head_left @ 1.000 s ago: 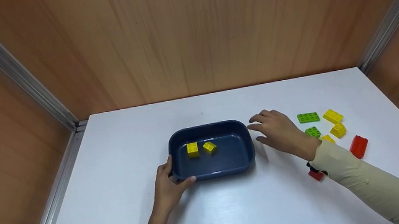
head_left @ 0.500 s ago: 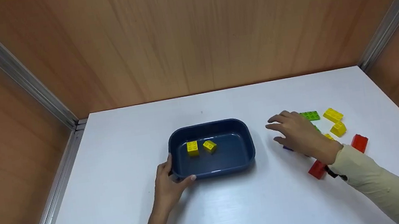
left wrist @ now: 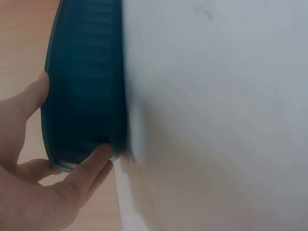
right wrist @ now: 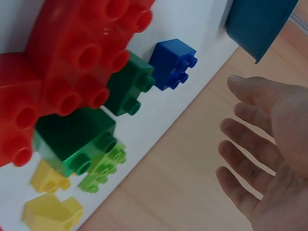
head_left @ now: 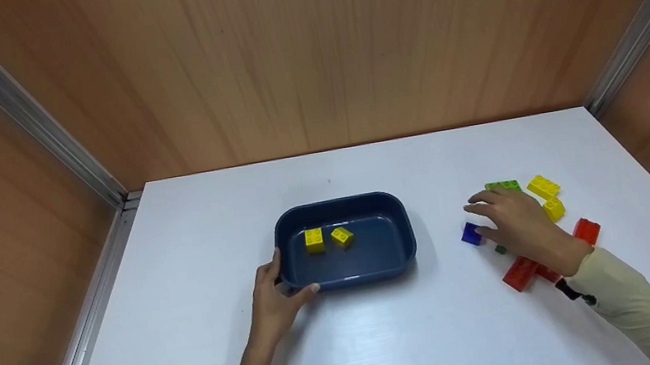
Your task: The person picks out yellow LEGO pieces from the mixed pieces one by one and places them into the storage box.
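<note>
My left hand [head_left: 275, 305] grips the near left corner of a dark blue tray [head_left: 350, 281], thumb on the front rim and fingers along its left end. The left wrist view shows the fingers [left wrist: 86, 168] against the tray's outer wall. Inside the tray lie two yellow toy bricks, one squarish [head_left: 314, 240] and one turned askew [head_left: 342, 237]. My right hand [head_left: 515, 223] hovers over the loose bricks at right, fingers spread and holding nothing. Its thumb is close to a blue brick [head_left: 471, 234]. Dark green bricks [right wrist: 77, 137] are mostly hidden under the hand in the head view.
Red bricks [head_left: 520, 274] lie below my right wrist, with another red brick [head_left: 587, 231] farther right. Beyond the hand are a light green brick [head_left: 502, 186] and yellow bricks [head_left: 543, 186]. Wooden panels [head_left: 332, 49] stand behind and beside the white table [head_left: 194, 237].
My right hand has moved right, from beside the tray's right end to over the bricks, uncovering the blue one. The left hand and the tray have stayed in place.
</note>
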`<state>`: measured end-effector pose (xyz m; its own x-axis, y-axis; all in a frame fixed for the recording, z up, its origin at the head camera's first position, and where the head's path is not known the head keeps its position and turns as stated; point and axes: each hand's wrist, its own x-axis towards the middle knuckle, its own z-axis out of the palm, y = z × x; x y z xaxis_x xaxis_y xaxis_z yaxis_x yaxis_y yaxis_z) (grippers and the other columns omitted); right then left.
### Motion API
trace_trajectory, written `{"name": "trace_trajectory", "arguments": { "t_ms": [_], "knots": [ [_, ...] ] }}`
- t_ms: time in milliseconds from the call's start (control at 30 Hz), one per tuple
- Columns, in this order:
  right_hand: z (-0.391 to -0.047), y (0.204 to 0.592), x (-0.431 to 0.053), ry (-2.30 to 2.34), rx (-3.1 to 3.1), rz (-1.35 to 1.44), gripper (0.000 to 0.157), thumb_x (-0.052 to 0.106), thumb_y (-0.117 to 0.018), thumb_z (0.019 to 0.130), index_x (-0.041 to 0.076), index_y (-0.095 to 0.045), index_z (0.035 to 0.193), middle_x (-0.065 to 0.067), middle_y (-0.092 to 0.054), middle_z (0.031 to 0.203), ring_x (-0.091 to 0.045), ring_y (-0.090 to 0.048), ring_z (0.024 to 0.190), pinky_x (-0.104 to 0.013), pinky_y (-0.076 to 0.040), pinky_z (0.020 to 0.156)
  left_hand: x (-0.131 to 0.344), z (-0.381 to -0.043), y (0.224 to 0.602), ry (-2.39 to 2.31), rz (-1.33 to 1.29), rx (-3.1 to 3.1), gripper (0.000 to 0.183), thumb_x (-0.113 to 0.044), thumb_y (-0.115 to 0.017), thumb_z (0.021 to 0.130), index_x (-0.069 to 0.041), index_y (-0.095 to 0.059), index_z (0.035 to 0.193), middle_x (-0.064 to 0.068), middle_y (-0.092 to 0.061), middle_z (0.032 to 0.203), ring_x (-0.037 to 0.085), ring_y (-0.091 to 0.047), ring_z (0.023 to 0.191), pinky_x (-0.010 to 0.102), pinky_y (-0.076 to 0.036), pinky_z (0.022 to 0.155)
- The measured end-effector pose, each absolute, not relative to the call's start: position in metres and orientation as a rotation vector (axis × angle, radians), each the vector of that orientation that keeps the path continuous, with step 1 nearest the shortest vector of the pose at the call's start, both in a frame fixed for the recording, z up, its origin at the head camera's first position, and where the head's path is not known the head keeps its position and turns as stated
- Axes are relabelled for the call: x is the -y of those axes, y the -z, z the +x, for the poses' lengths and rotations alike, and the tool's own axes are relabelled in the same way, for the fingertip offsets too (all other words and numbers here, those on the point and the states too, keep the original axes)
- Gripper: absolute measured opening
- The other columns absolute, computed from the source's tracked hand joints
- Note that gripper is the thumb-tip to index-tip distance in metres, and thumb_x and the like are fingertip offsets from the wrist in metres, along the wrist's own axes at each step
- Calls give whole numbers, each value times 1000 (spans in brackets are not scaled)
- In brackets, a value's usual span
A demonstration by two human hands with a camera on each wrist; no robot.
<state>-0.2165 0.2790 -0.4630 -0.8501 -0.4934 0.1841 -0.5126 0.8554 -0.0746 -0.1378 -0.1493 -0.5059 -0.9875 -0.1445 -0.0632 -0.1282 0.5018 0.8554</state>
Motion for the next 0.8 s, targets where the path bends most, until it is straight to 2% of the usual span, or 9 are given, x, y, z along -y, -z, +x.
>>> {"name": "trace_trajectory", "arguments": {
  "t_ms": [400, 633, 800],
  "knots": [
    [-205, 468, -309, -268, 2855, 707, 52, 6, -94, 78, 2, -76, 126, -19, -73, 125, -41, -65, 120, -59, -58, 97, 148, -137, 507, 1549, 245, 2696, 102, -18, -90, 86, 0, -29, 165, 26, -46, 148, 43, -54, 137, 51, -48, 116],
    [-198, 470, -326, -268, 2851, 658, 50, 6, -95, 77, 2, -77, 124, -19, -74, 121, -41, -67, 112, -58, -61, 89, 149, -138, 505, 1578, 219, 2680, 102, -18, -90, 86, 2, -28, 165, 27, -45, 148, 44, -52, 139, 51, -48, 116],
    [-194, 472, -336, -254, 2855, 633, 50, 7, -95, 76, 1, -77, 122, -20, -74, 121, -42, -66, 112, -60, -61, 89, 148, -138, 505, 1574, 248, 2683, 101, -17, -90, 86, 1, -29, 165, 26, -46, 148, 43, -52, 138, 51, -47, 116]
  ]
}}
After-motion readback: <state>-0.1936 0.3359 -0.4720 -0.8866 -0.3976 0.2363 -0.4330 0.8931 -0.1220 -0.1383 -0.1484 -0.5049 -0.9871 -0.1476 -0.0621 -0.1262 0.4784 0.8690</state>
